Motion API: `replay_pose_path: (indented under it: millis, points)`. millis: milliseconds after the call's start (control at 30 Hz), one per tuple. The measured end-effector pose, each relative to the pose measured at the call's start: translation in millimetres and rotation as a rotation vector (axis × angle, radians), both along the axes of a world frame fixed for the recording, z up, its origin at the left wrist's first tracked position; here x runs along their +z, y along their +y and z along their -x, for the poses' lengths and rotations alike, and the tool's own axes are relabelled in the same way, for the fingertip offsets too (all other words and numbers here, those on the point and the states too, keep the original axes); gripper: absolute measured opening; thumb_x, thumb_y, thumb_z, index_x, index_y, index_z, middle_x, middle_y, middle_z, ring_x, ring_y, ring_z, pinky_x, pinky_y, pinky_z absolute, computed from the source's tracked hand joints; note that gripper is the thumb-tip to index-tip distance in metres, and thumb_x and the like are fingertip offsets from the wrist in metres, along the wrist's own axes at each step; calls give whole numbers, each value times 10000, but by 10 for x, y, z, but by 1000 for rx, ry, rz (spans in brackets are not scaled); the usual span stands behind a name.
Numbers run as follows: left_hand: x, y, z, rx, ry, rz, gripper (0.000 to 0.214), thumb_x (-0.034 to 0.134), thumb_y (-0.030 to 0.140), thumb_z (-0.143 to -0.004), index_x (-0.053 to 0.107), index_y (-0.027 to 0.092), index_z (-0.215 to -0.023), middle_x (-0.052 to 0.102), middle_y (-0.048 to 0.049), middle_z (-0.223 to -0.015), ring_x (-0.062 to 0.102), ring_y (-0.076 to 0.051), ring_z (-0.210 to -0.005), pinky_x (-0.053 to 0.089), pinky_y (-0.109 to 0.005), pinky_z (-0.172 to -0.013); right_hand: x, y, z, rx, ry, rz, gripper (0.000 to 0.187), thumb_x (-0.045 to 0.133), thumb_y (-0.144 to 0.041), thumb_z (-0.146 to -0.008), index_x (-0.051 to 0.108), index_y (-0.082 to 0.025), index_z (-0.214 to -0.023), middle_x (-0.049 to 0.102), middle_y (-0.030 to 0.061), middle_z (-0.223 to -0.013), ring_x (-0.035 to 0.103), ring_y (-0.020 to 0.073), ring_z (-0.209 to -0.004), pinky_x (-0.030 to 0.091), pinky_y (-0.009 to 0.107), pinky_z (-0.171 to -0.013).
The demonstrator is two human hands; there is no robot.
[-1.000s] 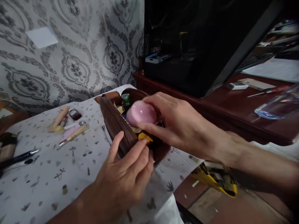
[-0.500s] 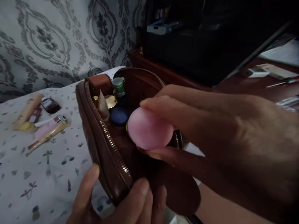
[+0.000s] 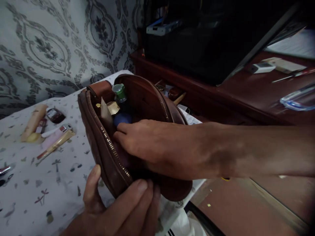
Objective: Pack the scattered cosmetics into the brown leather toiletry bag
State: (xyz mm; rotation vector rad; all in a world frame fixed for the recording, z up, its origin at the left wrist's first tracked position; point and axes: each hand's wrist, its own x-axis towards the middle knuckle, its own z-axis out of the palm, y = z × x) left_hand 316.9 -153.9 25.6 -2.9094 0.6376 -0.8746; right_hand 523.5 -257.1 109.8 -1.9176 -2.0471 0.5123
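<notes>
A brown leather zip bag (image 3: 98, 154) stands wide open at the table edge. My left hand (image 3: 125, 209) grips its near corner, thumb outside and fingers along the rim. My right hand (image 3: 152, 141) reaches down inside the bag, its fingers together and curled, tips hidden; what they hold, if anything, is out of sight. Just beyond those fingertips lies a round blue lid (image 3: 122, 118). Farther back in the bag are a small bottle with a green cap (image 3: 119, 91), a gold-coloured piece (image 3: 113, 107) and a pale pointed tube (image 3: 105, 113).
On the patterned white cloth (image 3: 27, 177) at left lie a beige tube (image 3: 34, 121), a dark jar (image 3: 55, 115) and a slim gold tube (image 3: 57, 142). A dark screen (image 3: 197, 42) stands on the red-brown cabinet (image 3: 246, 95), with an open drawer below.
My right hand has lowered into the bag and moved left; the pink rounded item it held is now hidden. My left hand keeps its grip, and the view has shifted slightly.
</notes>
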Motion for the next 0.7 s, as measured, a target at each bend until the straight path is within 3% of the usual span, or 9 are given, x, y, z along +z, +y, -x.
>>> replay_pose_path:
  millis: [200,433,633,700]
  points:
    - [87,57,-153,-23,-103,-150,234,632,323,-928,711,289,-1145,726,10,-1207,434,-245,-1435,125,-592,-1291,-61,125,71,36,-202,142,176,623,-127,-875,687,-93,-1035,669,141,-1068,617,212,-863,452,308,-659]
    - [86,-12,-239,-20,-210,-98,178,598,279,-943,727,256,-1063,729,-10,-1149,460,-253,-1401,130,-650,-1254,-30,141,111,39,-334,161,161,574,-129,-909,687,-75,-1011,631,177,-1109,604,251,-927,490,366,-735]
    - [284,28,-222,-62,-38,-132,207,542,209,-969,724,231,-1065,720,-23,-1143,529,-210,-1322,89,-629,-1257,-66,132,123,8,-323,130,242,627,-175,-889,649,-60,-1101,642,174,-1099,624,272,-970,507,381,-767]
    - [289,24,-222,-73,-69,-122,220,526,200,-972,725,222,-1064,720,-32,-1140,539,-209,-1306,95,-637,-1253,-62,125,141,-3,-314,110,316,630,-178,-889,617,-53,-1180,651,171,-1115,628,278,-995,506,384,-784]
